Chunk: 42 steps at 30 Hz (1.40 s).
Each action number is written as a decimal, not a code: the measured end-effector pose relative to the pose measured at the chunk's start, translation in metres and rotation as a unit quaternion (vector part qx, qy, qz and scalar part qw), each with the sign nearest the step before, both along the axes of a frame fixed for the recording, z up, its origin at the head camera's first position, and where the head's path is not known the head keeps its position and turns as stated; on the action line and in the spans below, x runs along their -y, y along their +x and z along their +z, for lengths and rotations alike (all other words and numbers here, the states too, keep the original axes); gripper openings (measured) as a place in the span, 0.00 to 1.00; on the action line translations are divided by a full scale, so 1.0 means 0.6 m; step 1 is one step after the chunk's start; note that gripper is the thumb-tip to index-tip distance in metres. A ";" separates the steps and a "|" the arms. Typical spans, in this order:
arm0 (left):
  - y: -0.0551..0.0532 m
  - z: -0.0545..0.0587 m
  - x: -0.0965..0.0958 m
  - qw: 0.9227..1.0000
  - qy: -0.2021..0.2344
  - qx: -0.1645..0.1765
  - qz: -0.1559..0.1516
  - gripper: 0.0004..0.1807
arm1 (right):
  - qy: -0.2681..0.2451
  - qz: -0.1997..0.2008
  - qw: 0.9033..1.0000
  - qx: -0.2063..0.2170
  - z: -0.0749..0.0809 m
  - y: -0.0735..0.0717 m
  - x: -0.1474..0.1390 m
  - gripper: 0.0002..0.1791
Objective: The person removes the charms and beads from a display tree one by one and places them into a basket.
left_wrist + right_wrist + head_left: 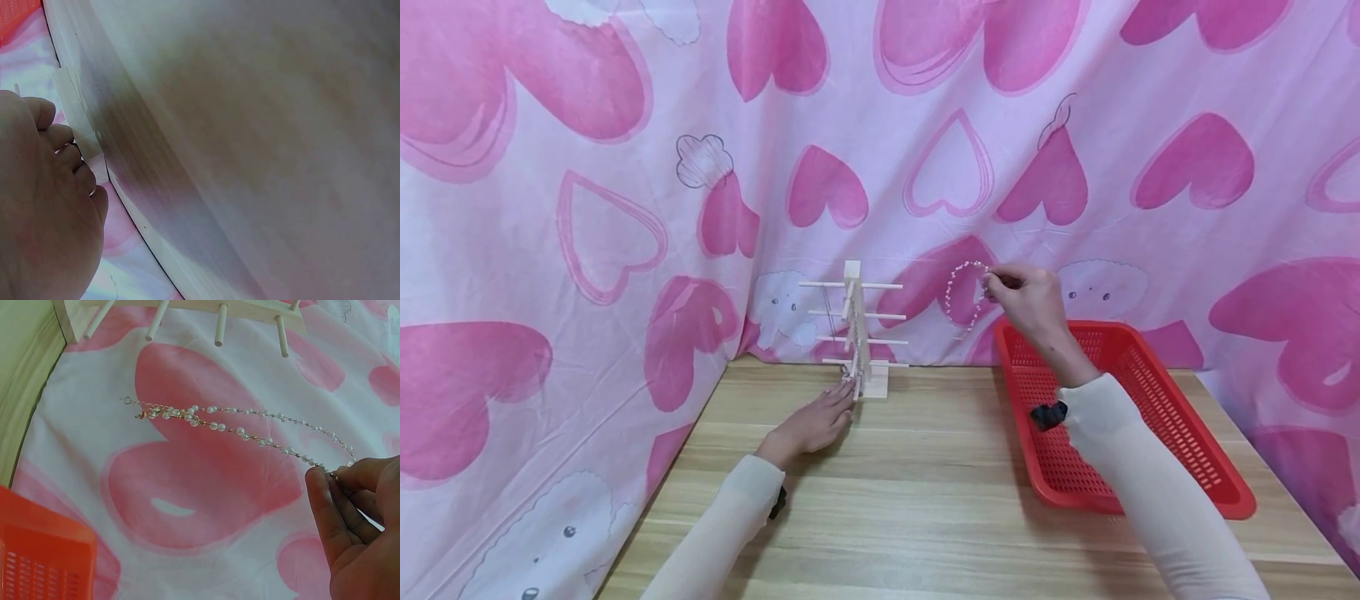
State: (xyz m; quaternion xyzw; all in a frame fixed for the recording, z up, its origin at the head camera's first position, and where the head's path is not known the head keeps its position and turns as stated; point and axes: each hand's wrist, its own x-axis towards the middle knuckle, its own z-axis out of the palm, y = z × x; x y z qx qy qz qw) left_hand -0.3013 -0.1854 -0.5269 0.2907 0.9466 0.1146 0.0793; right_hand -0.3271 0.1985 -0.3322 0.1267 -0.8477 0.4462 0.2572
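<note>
My right hand (1026, 302) is raised above the red basket's far left corner and pinches a pearl-beaded necklace (950, 293) between thumb and fingertips. The necklace hangs as a loop in the air, with its gold clasp and short chain (142, 405) at the low end in the right wrist view. My left hand (816, 421) lies low on the table, its straight fingers touching the foot of a pale wooden rack (853, 271). The rack stands upright with rows of thin pegs to both sides. Thin chains hang on it; their details are too small to tell.
A red plastic basket (1037, 475) with perforated walls stands on the right side of the wooden table (917, 508), under my right forearm. A pink heart-patterned cloth (925, 50) hangs behind and beside the table.
</note>
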 end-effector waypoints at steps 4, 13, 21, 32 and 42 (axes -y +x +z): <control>0.001 0.001 0.000 1.000 0.005 0.001 0.000 0.32 | -0.001 -0.009 1.000 0.001 0.002 0.003 -0.012 0.12; 0.001 0.002 -0.001 1.000 0.002 0.002 -0.001 0.32 | -0.003 -0.023 1.000 -0.011 0.007 0.016 -0.046 0.13; 0.001 0.002 0.000 1.000 0.004 -0.002 0.000 0.32 | -0.007 -0.038 0.999 -0.007 0.011 0.026 -0.073 0.14; 0.000 0.002 0.000 1.000 -0.003 0.000 0.002 0.32 | -0.013 -0.051 0.998 -0.014 0.006 0.031 -0.102 0.13; 0.000 0.001 -0.001 1.000 0.014 0.002 -0.007 0.32 | -0.016 -0.063 0.997 -0.033 -0.002 0.033 -0.129 0.10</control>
